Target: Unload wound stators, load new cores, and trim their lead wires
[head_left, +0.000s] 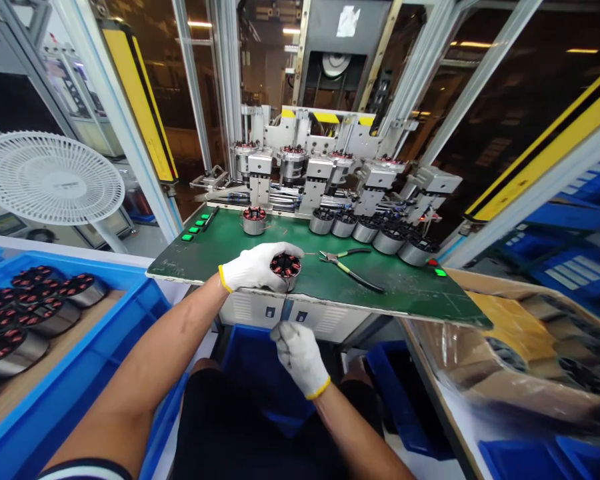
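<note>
In a white glove, my left hand (255, 267) wraps round a wound motor stator (285, 267) at the front edge of the green bench top (220, 257). Copper coils show in the stator's black core. Below that edge, my gloved right hand (299, 353) is closed with its fingertips pressed together; what they hold, if anything, is too small to make out. Wire cutters (353, 267) with green and black handles lie spread on the bench, right of the stator. Another wound stator (254, 221) with red-copper coils stands farther back on the left.
Several unwound stators (366, 230) stand in a row at the back right, before the winding machine (317, 180). Blue crate (95, 353) at left holds wound stators; a cardboard box (520, 347) is at right. Yellow guards (140, 100) flank the bench. A white fan (53, 177) stands left.
</note>
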Demonstrator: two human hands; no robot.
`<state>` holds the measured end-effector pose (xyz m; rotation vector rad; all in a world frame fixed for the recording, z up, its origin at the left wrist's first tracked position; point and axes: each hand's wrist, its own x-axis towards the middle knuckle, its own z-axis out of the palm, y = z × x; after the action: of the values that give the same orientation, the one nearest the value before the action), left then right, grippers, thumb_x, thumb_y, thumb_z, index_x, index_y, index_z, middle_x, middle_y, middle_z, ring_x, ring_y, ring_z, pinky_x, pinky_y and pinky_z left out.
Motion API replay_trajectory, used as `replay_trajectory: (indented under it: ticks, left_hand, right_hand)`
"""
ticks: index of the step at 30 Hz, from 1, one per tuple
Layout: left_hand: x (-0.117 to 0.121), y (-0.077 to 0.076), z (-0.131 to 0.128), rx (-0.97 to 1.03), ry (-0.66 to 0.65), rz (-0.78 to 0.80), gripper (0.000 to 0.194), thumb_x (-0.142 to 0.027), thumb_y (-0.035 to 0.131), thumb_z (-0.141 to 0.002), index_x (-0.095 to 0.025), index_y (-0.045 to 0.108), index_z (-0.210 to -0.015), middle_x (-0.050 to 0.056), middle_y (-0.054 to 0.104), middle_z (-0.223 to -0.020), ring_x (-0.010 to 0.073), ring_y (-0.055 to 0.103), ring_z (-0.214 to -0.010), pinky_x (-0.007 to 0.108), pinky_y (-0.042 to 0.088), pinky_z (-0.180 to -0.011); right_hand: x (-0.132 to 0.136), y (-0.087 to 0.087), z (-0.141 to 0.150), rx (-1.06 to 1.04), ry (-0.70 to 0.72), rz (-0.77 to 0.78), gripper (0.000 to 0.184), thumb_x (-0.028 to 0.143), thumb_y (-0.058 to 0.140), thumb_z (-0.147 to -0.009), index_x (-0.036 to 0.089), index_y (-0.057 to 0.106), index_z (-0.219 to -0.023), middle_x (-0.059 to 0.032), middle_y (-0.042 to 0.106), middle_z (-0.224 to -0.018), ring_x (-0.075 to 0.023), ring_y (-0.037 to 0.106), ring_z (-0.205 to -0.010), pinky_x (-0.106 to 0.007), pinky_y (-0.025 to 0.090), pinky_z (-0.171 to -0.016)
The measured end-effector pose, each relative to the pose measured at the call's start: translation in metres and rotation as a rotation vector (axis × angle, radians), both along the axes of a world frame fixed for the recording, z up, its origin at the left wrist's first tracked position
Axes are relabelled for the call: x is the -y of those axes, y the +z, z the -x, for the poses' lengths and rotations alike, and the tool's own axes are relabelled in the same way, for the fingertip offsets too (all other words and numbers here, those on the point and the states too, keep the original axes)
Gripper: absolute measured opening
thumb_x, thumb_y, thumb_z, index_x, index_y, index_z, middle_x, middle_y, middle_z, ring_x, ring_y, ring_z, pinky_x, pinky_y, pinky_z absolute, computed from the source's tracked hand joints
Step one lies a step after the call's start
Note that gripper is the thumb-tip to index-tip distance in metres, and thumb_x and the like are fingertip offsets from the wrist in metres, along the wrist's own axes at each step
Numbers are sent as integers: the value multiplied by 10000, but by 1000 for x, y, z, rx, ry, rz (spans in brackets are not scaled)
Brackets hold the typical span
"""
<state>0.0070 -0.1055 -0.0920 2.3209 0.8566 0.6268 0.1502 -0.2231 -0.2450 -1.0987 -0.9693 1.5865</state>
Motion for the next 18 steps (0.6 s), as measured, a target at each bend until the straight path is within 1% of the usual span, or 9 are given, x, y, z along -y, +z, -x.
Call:
replay_trajectory:
  ticks: [2,4,5,7,10,12,15,17,18]
  left_hand:
    - [-2,2,2,-20,-17,9,660,-232,674,-568,-209,542,-1214,16,620,-1171,218,598,-1039,304,467,-904]
    - [-4,13,7,-108,-52,-12,683,-273,688,-579,-222,525,-1241,9,622,-1176,219,595,-1049,295,455,-909]
    - [-4,23,9,-178,-69,-39,711,-301,701,-579,-237,512,-1261,8,615,-1199,225,587,-1067,296,446,-915]
    - [-2,47,12,-323,-44,-121,789,-386,731,-570,-280,474,-1309,15,578,-1271,252,556,-1121,312,423,-934]
    - [9,79,0,-465,202,-267,823,-597,706,-571,-280,492,-1299,64,580,-1248,328,535,-1128,396,400,-934]
    - [22,83,-19,-542,400,-323,762,-704,640,-593,-189,609,-1154,113,637,-1068,384,561,-1054,466,392,-897]
    - [40,65,-50,-643,596,-348,689,-698,631,-632,-80,674,-935,172,645,-911,423,585,-961,490,396,-824]
    - [45,50,-56,-642,653,-382,666,-643,612,-690,-30,661,-943,226,634,-919,438,588,-927,486,409,-769]
    - [44,46,-53,-636,634,-390,645,-608,599,-715,-17,654,-967,245,630,-936,443,586,-926,485,414,-755]
  right_hand:
    - [20,-44,-4,221,-11,141,461,609,540,-761,152,575,-704,79,326,-475,-42,261,-364,-181,186,-355]
    - [41,-84,-10,322,-28,236,449,596,538,-715,158,546,-616,70,332,-428,-54,271,-327,-196,174,-338]
    - [49,-98,-16,355,-37,264,441,594,536,-694,165,531,-593,70,329,-417,-58,269,-315,-200,173,-335]
    - [60,-116,-29,395,-58,284,422,589,524,-672,177,509,-580,73,318,-410,-63,269,-306,-206,181,-334]
    - [61,-121,-50,455,-93,261,394,571,488,-696,184,514,-623,76,325,-430,-73,300,-324,-208,219,-351]
    - [56,-118,-59,494,-103,229,379,546,470,-730,180,533,-654,74,338,-442,-78,321,-338,-210,231,-361]
    - [49,-111,-62,533,-81,183,359,500,467,-769,166,571,-690,65,371,-456,-85,349,-353,-215,239,-368]
    - [45,-100,-63,553,-56,144,358,485,464,-787,160,590,-705,56,394,-470,-92,371,-364,-218,256,-374]
    - [43,-90,-65,569,-51,117,363,484,458,-797,160,599,-715,50,409,-479,-97,384,-371,-221,270,-378]
